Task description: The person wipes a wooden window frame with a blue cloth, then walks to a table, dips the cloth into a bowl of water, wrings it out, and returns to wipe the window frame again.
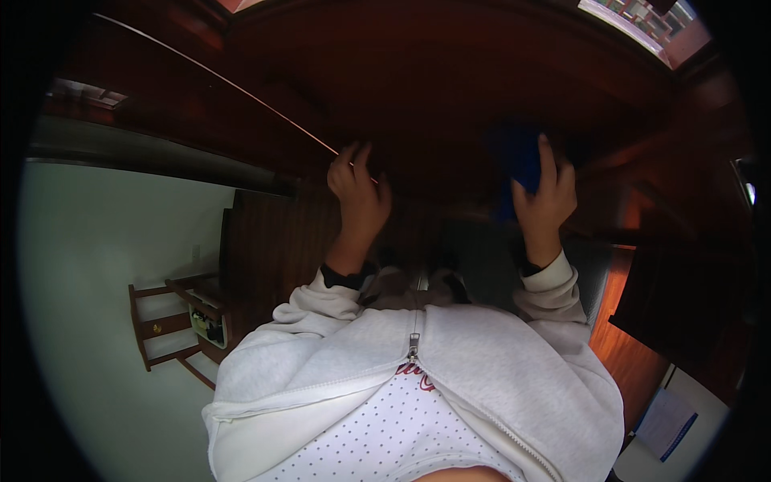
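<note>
A large dark reddish-brown wooden panel point(433, 78), possibly a door, spreads before me with a thin bright line along its left edge. My left hand point(361, 184) is at that edge, which passes between the bent fingers and the thumb. Farther right, my right hand point(547, 193) holds a blue cloth point(523, 158) against the dark wood. Blur and shadow hide the cloth's folds and outline. Both hands are at about the same height, well apart.
To the left, a wooden chair point(162, 325) by a pale wall point(90, 241) bears a light-coloured basket point(209, 325) of small items. Brown flooring point(271, 253) lies below. At lower right, a sheet with writing point(665, 422) lies near dark furniture point(674, 319). A window point(647, 27) shows at upper right.
</note>
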Demonstrator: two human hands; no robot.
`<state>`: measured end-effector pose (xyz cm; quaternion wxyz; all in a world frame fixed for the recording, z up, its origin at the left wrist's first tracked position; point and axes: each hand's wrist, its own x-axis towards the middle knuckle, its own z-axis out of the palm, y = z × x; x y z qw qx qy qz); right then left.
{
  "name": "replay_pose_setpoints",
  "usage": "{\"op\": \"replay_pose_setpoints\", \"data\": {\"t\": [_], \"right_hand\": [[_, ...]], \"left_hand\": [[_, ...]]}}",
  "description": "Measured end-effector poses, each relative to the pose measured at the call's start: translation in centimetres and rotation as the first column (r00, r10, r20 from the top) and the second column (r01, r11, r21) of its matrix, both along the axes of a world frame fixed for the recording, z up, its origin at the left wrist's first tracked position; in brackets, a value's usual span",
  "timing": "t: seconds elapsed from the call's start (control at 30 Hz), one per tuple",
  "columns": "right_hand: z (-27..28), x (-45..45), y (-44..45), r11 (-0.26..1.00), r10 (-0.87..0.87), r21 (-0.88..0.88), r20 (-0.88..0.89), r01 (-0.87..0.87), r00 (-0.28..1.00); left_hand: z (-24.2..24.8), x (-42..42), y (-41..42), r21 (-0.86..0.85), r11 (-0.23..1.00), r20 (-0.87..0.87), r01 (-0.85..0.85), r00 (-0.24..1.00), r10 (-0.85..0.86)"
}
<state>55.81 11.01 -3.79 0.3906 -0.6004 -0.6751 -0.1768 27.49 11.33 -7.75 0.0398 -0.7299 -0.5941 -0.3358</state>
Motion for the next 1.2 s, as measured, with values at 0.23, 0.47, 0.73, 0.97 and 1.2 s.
{"op": "replay_pose_setpoints", "data": {"t": [0.23, 0.47, 0.73, 0.97, 1.2], "right_hand": [[6.8, -13.2, 4.1, 0.93, 0.363, -0.012, 0.188, -0.368, 0.912], [6.7, -25.0, 6.2, 0.875, 0.403, -0.358, 0.163, -0.327, 0.9], [8.0, -25.0, 10.0, 0.262, 0.432, -0.901, -0.212, -0.347, 0.877], [11.0, -25.3, 11.6, 0.059, 0.292, -0.915, -0.367, -0.4, 0.883], [10.4, -26.4, 12.9, 0.198, 0.61, -0.964, -0.019, -0.176, 0.792]], "left_hand": [[2.4, -6.1, -0.7, 0.051, 0.998, 0.173, -0.035, 0.984, 0.026], [4.0, -14.5, -2.0, -0.113, 0.973, 0.415, 0.202, 0.899, -0.138], [3.1, -16.8, 0.0, -0.253, 0.855, 0.54, 0.452, 0.8, -0.263], [3.6, -13.8, 1.5, -0.326, 0.851, 0.553, 0.412, 0.813, -0.182], [3.1, -11.2, 4.1, -0.116, 0.947, 0.587, 0.298, 0.79, -0.177]]}}
